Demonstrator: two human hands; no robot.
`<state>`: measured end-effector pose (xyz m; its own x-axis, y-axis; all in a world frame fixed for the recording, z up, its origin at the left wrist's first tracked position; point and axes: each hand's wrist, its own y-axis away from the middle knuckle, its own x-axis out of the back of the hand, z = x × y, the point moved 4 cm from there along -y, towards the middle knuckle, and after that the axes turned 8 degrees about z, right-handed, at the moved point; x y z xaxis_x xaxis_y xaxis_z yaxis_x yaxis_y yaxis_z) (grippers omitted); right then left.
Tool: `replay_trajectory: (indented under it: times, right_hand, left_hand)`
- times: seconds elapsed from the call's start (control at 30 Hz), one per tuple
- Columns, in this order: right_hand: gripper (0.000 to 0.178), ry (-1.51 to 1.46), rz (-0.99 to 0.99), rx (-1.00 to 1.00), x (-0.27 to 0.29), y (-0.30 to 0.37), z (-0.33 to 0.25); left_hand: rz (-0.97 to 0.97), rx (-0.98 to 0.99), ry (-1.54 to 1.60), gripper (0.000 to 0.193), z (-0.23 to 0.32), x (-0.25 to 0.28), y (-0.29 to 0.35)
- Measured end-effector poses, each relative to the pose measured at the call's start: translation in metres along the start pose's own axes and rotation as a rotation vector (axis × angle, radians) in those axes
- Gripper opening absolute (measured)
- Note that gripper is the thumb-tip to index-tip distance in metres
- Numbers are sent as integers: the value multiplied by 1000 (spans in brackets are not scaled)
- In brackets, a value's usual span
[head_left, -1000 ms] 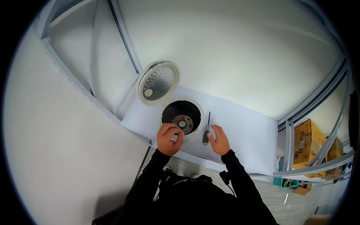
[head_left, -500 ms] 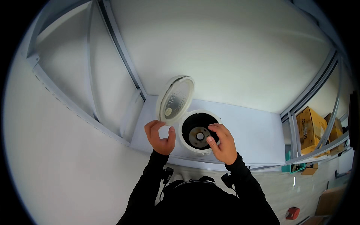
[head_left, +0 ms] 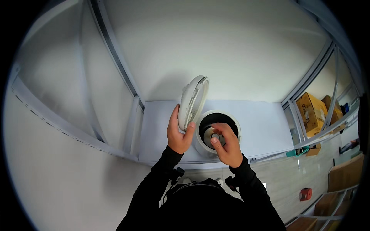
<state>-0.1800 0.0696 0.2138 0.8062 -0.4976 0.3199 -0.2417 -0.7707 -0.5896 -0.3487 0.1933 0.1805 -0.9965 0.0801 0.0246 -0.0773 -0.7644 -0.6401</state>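
Observation:
A white rice cooker (head_left: pixel 206 151) stands on the pale shelf (head_left: pixel 262 131) with its lid raised. Its dark round well holds no inner pot, and the metal heating plate (head_left: pixel 208 134) shows at the bottom. My left hand (head_left: pixel 179 135) has the rice cooker lid (head_left: pixel 189 101) between thumb and fingers at its lower left edge. The lid stands nearly upright, seen almost edge-on. Over the right side of the well is my right hand (head_left: pixel 228 147), its thumb and fingers apart and nothing visible between them.
Grey metal posts frame the shelf, one of them a left post (head_left: pixel 115 50). A white wall (head_left: pixel 216 50) rises behind. Past the right end sit a yellow carton (head_left: pixel 311 113) and a teal crate (head_left: pixel 297 151). A red object (head_left: pixel 305 194) lies on the floor.
My left hand has come right and taken hold of the lid, which has turned toward edge-on. My right hand stays over the well. The view has shifted slightly.

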Motion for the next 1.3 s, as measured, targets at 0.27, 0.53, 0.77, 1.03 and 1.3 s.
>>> replay_trajectory:
  times: [0.27, 0.53, 0.77, 1.03, 1.3]
  right_hand:
    - [65, -154, 57, -236, -4, 5, -3]
    - [74, -394, 99, -285, -5, 4, 4]
    - [65, -422, 243, -318, 2, 18, 13]
    - [58, -342, 240, -367, 11, 21, 17]
    - [57, -309, 217, -319, 7, 9, 13]
  left_hand:
    - [-76, -153, -87, 68, 4, -11, 3]
    - [-259, -343, -49, 84, 27, -33, 18]
    - [-318, -156, 124, 80, 27, -24, 13]
    - [-374, 81, 7, 39, -2, -26, 8]
    - [-390, 120, 87, 32, -9, -24, -6]
